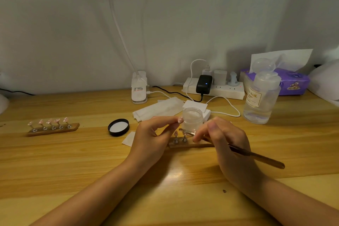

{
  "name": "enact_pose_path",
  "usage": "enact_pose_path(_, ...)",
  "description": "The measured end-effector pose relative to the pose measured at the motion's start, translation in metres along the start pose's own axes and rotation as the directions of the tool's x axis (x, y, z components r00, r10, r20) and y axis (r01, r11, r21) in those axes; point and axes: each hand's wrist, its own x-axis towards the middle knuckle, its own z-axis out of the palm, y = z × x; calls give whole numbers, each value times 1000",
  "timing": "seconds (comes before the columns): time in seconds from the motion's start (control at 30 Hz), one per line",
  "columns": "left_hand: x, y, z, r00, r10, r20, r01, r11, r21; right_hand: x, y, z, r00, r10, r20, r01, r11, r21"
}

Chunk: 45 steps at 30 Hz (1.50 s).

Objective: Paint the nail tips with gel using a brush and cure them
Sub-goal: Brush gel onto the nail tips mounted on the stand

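Note:
My right hand (225, 137) grips a brown-handled brush (256, 156), whose tip reaches a nail tip (182, 130) on a wooden holder (190, 145) in front of me. Another pink nail tip (175, 133) stands beside it. My left hand (152, 139) hovers at the holder's left end with thumb and forefinger curved, and I cannot tell whether they pinch anything. An open clear gel jar (192, 118) stands just behind the holder. Its black lid (118, 127) lies to the left. A second holder (53, 127) with several pink nail tips sits at far left.
A clear liquid bottle (260, 99) stands at right, a purple tissue pack (291, 83) behind it. A power strip (214, 88) with chargers and cables runs along the wall. A white lamp base (139, 90), wipes (157, 110) and a small pad (129, 138) lie nearby.

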Motion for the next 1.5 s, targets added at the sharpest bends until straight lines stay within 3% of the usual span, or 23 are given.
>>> enact_pose_path(0.5, 0, 1, -1, 1000, 27, 7, -28, 999, 19, 1, 4, 1, 996, 85, 15, -85, 996, 28)
enact_pose_path(0.8, 0, 1, 0, 999, 32, -5, -32, 999, 34, 3, 4, 2, 999, 38, 1, -38, 999, -37)
enact_pose_path(0.97, 0, 2, 0, 999, 32, -10, -31, 999, 39, -2, 5, -1, 999, 32, -27, -32, 999, 20)
enact_pose_path(1.13, 0, 2, 1, 1000, 20, 5, -20, 999, 48, 5, 4, 3, 1000, -19, -11, 18, 996, -86)
enact_pose_path(1.3, 0, 4, 0, 1000, 13, 5, -14, 998, 63, 0, 6, -2, 998, 30, -64, -30, 1000, 3)
enact_pose_path(1.5, -1, 6, 0, 1000, 9, 5, -10, 998, 62, 4, 4, 2, 999, -38, -38, 32, 990, -139)
